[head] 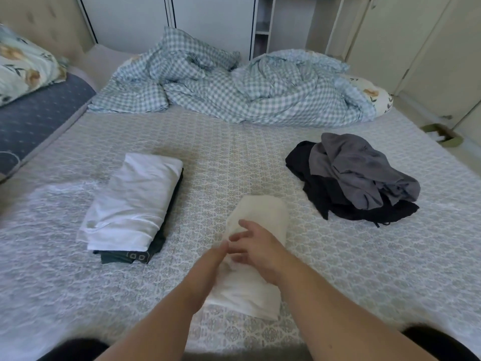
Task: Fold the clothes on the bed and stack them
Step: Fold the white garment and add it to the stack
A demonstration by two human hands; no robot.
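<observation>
1. A patterned bed (234, 157) fills the room.
2. One folded cream garment (260, 212) lies near its front edge; the right hand (256, 247) rests spread on it, the blurred left hand (210, 264) touches it, grip unclear.
3. One stack (135, 201) of two folded pieces lies left.
4. One unfolded pile (354, 178), grey over black, lies right.
5. One checked duvet (229, 84) lies behind.
</observation>
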